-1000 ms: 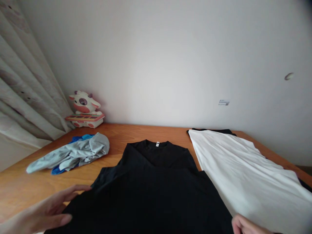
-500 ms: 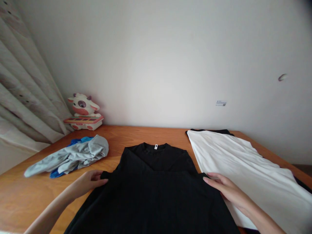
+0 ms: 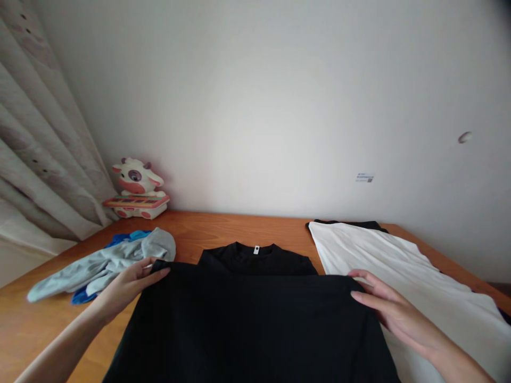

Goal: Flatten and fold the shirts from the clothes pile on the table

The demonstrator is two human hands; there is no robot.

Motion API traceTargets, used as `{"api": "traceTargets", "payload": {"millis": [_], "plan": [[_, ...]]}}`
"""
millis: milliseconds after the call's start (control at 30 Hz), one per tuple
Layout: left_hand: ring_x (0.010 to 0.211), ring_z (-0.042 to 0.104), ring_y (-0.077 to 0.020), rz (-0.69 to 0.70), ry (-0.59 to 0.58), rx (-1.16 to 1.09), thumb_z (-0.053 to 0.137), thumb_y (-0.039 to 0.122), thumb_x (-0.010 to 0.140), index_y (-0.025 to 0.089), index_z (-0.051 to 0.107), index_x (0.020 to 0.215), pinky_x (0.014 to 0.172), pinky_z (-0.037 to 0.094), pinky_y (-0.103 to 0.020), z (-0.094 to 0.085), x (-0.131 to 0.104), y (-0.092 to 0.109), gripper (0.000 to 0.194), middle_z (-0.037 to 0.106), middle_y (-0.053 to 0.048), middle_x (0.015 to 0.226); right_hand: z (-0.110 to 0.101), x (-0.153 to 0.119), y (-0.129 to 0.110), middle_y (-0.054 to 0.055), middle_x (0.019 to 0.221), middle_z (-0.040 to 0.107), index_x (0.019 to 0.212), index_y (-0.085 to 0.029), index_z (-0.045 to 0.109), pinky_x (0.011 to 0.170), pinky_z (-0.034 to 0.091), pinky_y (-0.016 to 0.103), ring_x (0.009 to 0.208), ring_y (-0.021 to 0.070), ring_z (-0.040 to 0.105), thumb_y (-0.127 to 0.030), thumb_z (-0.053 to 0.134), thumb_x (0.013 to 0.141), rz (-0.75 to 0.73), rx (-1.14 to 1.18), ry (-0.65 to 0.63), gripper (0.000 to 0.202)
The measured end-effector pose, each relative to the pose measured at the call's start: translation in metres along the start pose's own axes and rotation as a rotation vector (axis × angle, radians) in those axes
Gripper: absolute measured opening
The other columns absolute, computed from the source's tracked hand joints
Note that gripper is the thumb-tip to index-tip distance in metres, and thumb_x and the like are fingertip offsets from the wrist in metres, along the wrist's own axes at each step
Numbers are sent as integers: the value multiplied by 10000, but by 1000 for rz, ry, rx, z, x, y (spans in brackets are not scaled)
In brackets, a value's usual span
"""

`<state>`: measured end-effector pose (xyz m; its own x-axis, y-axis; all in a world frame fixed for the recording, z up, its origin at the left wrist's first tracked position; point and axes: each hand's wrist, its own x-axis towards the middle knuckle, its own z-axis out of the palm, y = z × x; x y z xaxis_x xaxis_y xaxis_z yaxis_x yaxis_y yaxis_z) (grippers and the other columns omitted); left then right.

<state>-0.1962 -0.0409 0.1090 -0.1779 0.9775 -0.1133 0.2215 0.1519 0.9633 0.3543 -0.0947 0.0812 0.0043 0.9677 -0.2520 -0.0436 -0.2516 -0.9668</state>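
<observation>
A black shirt [image 3: 255, 324] lies in front of me on the wooden table, its collar and white neck tag at the far end. My left hand [image 3: 138, 279] pinches one corner of a raised black edge between thumb and fingers. The opposite corner is pinched by my right hand [image 3: 379, 295]. Between the two hands the cloth is stretched fairly straight, lifted in front of the collar and hiding most of the shirt's middle. The near end of the shirt runs out of view at the bottom.
On the left lies a crumpled grey and blue garment [image 3: 115, 260]. A cow-shaped toy keyboard [image 3: 138, 191] stands at the back left corner by the curtain [image 3: 43, 143]. White cloth [image 3: 383, 271] is spread over black cloth on the right. A wall [image 3: 255, 106] bounds the wooden table [image 3: 207, 226] behind.
Both hands have moved up and farther apart, raising the black edge and pulling it straighter. More of the shirt below the collar is now covered. The view has tilted slightly upward.
</observation>
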Motion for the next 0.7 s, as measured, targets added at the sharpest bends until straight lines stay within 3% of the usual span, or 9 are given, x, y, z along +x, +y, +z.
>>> {"api": "traceTargets", "payload": {"millis": [67, 133, 200, 267, 400, 467, 700], "plan": [[792, 751, -235, 6, -71, -53, 895, 473, 588, 208, 636, 943, 691, 616, -298, 3, 20, 5, 514, 763, -15, 810, 1, 16, -14, 16, 970, 749, 1159, -302, 535, 786, 533, 330, 928, 263, 725, -418, 862, 628, -31, 38, 49, 634], [701, 738, -204, 35, -24, -81, 865, 467, 636, 216, 592, 977, 622, 597, -284, 9, 44, 5, 503, 755, -8, 802, 1, 41, -17, -11, 872, 739, 1133, -303, 516, 720, 522, 310, 851, 242, 724, -413, 847, 605, -50, 25, 134, 632], [674, 730, -200, 51, 49, -43, 819, 469, 674, 211, 570, 1052, 597, 580, -285, 20, 69, -3, 521, 749, -12, 801, 3, 69, -8, -41, 731, 700, 1062, -285, 532, 674, 511, 310, 749, 227, 706, -429, 804, 589, -59, -51, 232, 564], [681, 730, -228, 29, 77, 107, 792, 462, 663, 174, 571, 1092, 595, 573, -306, 33, 89, -19, 562, 731, -22, 745, 5, 93, 9, -28, 683, 689, 969, -255, 587, 725, 530, 361, 769, 257, 710, -467, 751, 582, -51, -180, 242, 471], [834, 739, -278, 195, -11, 461, 708, 438, 650, 183, 687, 948, 787, 579, -363, 49, 109, -58, 392, 758, -45, 791, 8, 113, 37, 86, 1052, 780, 935, -210, 741, 1053, 447, 454, 1172, 341, 650, -496, 741, 575, -87, -357, 135, 460], [909, 732, -276, 291, -31, 558, 644, 438, 683, 212, 733, 885, 869, 557, -349, 50, 111, -67, 315, 783, -49, 895, 6, 109, 40, 92, 1174, 759, 1006, -211, 769, 1116, 400, 465, 1253, 344, 609, -510, 747, 604, -109, -355, 127, 501], [1083, 681, -272, 566, 249, 638, 431, 424, 873, 186, 723, 1077, 1018, 502, -361, 45, 119, -54, 429, 743, -98, 1118, 2, 105, 21, 56, 1354, 673, 1181, -242, 744, 1194, 324, 431, 1391, 309, 493, -508, 734, 724, -278, -244, 160, 528]]}}
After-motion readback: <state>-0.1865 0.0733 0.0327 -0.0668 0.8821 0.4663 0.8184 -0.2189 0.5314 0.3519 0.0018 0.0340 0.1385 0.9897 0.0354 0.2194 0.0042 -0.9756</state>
